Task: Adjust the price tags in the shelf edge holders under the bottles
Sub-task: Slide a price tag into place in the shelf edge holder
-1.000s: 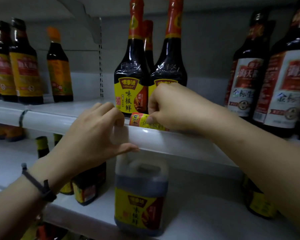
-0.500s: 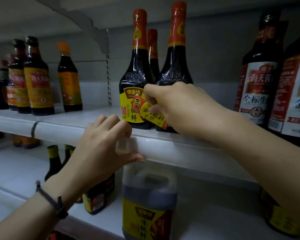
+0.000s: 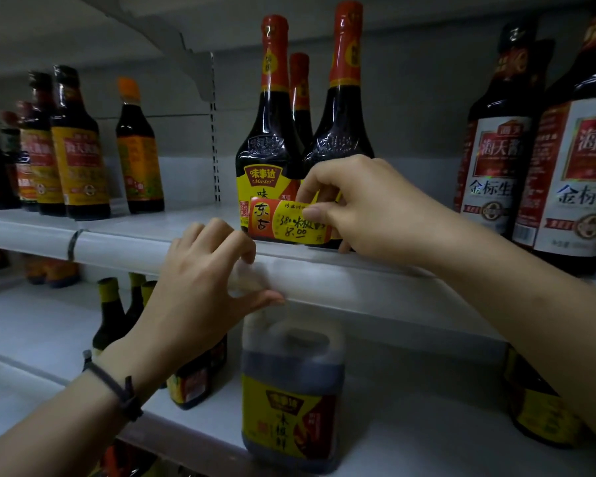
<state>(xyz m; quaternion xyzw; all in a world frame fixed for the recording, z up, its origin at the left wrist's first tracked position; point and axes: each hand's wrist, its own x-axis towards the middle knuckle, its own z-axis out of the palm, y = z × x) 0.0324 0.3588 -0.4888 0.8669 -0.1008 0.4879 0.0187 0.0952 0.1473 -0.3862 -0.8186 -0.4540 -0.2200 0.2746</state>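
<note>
Shelf edge holder (image 3: 324, 287) pinched by left hand (image 3: 200, 290); right hand (image 3: 365, 204) grip holds price tag (image 3: 286, 220) above it.

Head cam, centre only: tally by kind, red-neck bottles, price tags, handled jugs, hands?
Red-neck bottles: 3
Price tag: 1
Handled jug: 1
Hands: 2, left hand gripping shelf edge holder, right hand pinching the tag
Total: 7

bottles (image 3: 272, 146) crowd shelf edge (image 3: 341, 287), perhaps clear left
</note>
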